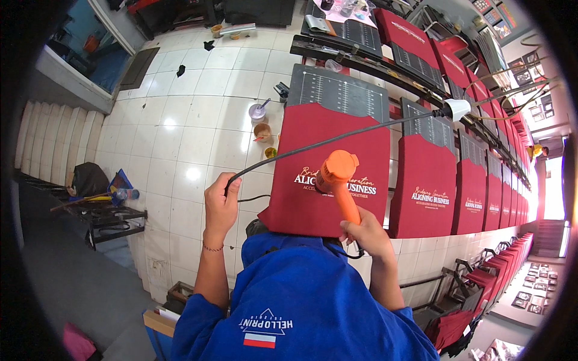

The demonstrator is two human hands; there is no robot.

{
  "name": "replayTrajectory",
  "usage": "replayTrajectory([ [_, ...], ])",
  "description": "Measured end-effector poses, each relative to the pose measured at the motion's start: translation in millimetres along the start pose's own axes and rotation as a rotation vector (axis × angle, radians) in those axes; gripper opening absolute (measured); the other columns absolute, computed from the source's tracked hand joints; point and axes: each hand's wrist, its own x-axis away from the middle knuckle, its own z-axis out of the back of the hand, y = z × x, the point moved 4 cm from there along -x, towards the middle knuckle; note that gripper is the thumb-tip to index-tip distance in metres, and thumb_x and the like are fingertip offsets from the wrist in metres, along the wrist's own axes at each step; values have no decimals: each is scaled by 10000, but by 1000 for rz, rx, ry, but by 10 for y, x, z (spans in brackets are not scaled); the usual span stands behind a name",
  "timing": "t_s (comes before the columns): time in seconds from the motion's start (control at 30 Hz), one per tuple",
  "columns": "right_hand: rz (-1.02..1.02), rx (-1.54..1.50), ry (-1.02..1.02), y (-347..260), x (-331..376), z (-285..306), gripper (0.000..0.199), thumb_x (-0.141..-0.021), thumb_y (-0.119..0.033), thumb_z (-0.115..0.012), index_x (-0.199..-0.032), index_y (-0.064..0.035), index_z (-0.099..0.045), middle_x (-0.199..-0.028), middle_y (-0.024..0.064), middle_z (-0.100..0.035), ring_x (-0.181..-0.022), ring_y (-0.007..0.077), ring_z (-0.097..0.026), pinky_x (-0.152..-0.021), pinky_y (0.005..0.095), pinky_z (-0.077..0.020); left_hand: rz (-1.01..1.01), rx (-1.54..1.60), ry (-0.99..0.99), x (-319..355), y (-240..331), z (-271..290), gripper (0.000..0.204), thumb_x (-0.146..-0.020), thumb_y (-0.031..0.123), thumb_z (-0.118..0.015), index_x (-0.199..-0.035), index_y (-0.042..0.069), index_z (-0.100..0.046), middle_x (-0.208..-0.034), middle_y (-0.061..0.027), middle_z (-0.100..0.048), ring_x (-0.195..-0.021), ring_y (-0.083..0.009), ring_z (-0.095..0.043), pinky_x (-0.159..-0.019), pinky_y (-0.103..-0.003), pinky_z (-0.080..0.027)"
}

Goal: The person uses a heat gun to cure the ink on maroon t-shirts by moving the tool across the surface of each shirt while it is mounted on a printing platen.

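My right hand is wrapped round the handle of an orange hair dryer. The dryer's head hangs over the white and gold print on a dark red T-shirt, covering part of the lettering. That shirt is stretched on a dark grey printing board marked with white scales. Off the board's left side, my left hand is closed on a black cable. From there the cable runs slantwise over the shirt to a white fitting at the upper right.
More boards with printed red shirts stretch away to the right along a dark metal rail. On the tiled floor are a white tub and a brown pot. A black metal stand is at the left.
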Motion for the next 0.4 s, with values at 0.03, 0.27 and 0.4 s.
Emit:
replayTrajectory([
  [0.03, -9, -1, -1, -4, 14, 32, 311, -904, -109, -599, -1158, 48, -513, -766, 32, -587, -623, 97, -613, -535, 229, -488, -1, -8, -1, 3, 4, -3, 264, -987, 240, -568, -899, -7, -604, -630, 2, -476, -587, -75, -384, -528, -258, -344],
  [0.27, -30, -57, 88, 83, 124, 188, 304, -891, -99, -595, -1141, 55, -515, -745, 36, -582, -612, 103, -611, -527, 232, -484, -11, -11, -21, 29, -55, -47, 259, -985, 237, -569, -913, -10, -600, -617, -38, -494, -554, -106, -411, -510, -277, -352],
  [0.4, 10, -49, 137, 183, 176, 221, 325, -889, -95, -593, -1167, 52, -511, -748, 35, -585, -611, 105, -614, -528, 231, -484, -11, -8, -24, 16, -72, -87, 267, -988, 247, -568, -905, -4, -606, -629, 3, -477, -589, -76, -386, -530, -255, -339],
])
